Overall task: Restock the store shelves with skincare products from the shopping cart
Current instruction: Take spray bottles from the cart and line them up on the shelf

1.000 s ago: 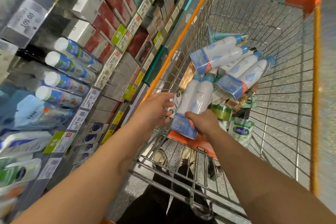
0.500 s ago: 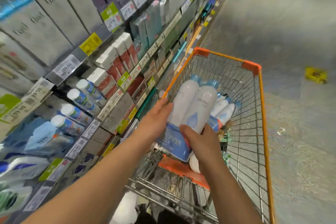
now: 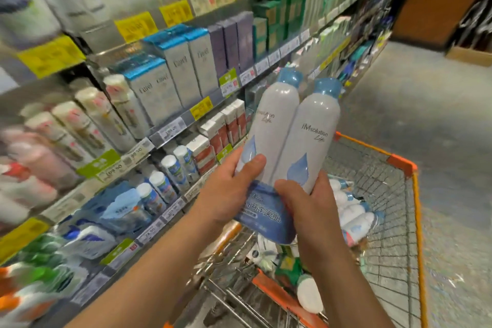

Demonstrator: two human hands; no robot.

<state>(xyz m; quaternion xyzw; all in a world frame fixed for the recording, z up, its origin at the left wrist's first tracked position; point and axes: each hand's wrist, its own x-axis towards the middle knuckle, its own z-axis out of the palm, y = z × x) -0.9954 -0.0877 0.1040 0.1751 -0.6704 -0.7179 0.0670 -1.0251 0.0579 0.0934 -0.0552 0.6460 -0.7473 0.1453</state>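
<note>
Several shelf tiers (image 3: 170, 138) fill the left, stocked with boxed creams, tubes and small white-capped bottles (image 3: 173, 170), yellow and green price tags along the edges; left portion heavily blurred, can't read labels. Left hand (image 3: 226, 189) holds the twin pack (image 3: 290, 146) from its left side, thumb curled across the front low down, fingers behind and hidden. Right hand (image 3: 311, 205) grips the right side just above the dark blue sleeve that bands the two bottles together, thumb on front. Gripping low by the band probably keeps both bottles acting as one unit and leaves the label facing up for a check against shelf stock. Pack itself: two tall white bottles side by side, light blue caps, blue droplet graphic, "JM solution" lettering, held upright-ish and tilted away, raised above the cart (image 3: 415, 194) and beside the shelves. More of the same packs (image 3: 356, 216) lie inside the cart, right of the hands. Likely next: find the matching slot, none obvious yet
</note>
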